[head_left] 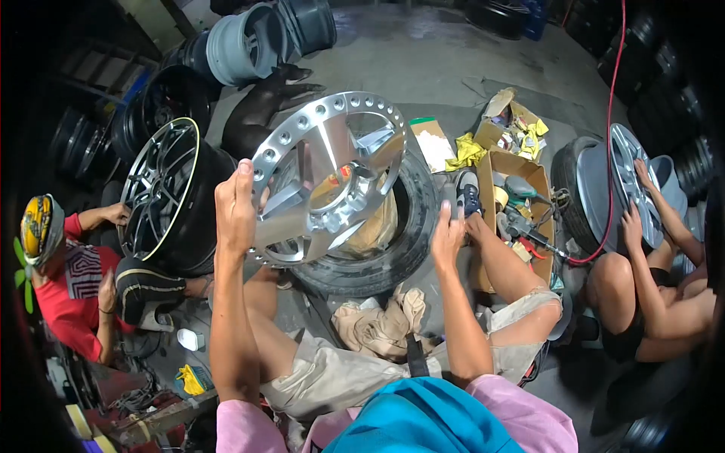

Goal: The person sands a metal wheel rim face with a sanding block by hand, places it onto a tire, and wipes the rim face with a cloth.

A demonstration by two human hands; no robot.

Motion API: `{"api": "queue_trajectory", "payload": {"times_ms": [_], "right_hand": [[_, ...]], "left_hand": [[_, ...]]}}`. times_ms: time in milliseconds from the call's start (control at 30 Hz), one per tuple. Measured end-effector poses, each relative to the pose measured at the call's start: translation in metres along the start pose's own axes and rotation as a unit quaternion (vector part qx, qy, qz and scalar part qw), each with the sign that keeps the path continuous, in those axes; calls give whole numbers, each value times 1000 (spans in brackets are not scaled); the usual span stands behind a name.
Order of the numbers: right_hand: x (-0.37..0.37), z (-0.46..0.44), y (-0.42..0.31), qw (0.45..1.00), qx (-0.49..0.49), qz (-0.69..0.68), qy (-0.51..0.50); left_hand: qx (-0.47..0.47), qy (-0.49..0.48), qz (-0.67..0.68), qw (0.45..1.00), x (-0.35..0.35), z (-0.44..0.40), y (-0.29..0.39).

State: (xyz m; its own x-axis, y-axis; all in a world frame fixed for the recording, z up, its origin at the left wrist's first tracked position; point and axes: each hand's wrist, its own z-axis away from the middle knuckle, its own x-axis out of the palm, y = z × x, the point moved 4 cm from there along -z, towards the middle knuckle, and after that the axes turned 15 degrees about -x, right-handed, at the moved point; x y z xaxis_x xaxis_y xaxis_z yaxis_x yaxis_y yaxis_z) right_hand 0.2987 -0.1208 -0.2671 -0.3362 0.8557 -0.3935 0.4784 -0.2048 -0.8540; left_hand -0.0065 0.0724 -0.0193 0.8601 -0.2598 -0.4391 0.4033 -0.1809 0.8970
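Note:
My left hand (236, 211) grips the edge of a shiny silver wheel face (332, 147), its thumb on the drilled outer ring. The wheel face is tilted upright in front of me, above a black tire (411, 249) lying flat on the floor. To the right of the tire, my right hand (448, 235) is closed around a small grey block (449, 195), apart from the wheel face. A tan wrapped bundle (377, 230) shows inside the tire, partly hidden behind the wheel face. A crumpled beige cloth (381, 325) lies between my legs.
Cardboard boxes (521, 162) of tools stand right of my leg. A red hose (610, 136) runs down there. Co-workers with wheels sit left (75, 279) and right (664, 249). A black dog (253, 117) lies behind the wheel face; grey rims (234, 49) stand farther back.

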Motion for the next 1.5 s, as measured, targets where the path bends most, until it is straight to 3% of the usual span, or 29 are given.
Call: {"api": "queue_trajectory", "payload": {"times_ms": [100,200,633,733,867,1000,1133,1300,1500], "right_hand": [[16,37,37,999,25,35,-4],[27,47,38,994,17,-34,-100],[31,59,68,990,53,-29,-131],[32,61,52,992,9,1,-129],[26,66,-10,979,-59,-15,-196],[42,98,-61,918,-271,-77,-279],[55,117,-78,865,-341,-114,-349],[69,109,-74,878,-291,-117,-361],[73,125,-82,855,-258,-118,-435]], "left_hand": [[3,2,10,1000,5,0,4],[9,7,9,1000,10,2,14],[18,7,-51,999,33,-18,39],[14,10,-57,998,33,-17,38],[4,16,-40,999,30,-12,37],[3,11,-45,999,28,-13,29],[19,11,-42,999,29,-12,30],[33,14,-49,998,30,-8,32],[48,10,-61,997,34,-7,35]]}}
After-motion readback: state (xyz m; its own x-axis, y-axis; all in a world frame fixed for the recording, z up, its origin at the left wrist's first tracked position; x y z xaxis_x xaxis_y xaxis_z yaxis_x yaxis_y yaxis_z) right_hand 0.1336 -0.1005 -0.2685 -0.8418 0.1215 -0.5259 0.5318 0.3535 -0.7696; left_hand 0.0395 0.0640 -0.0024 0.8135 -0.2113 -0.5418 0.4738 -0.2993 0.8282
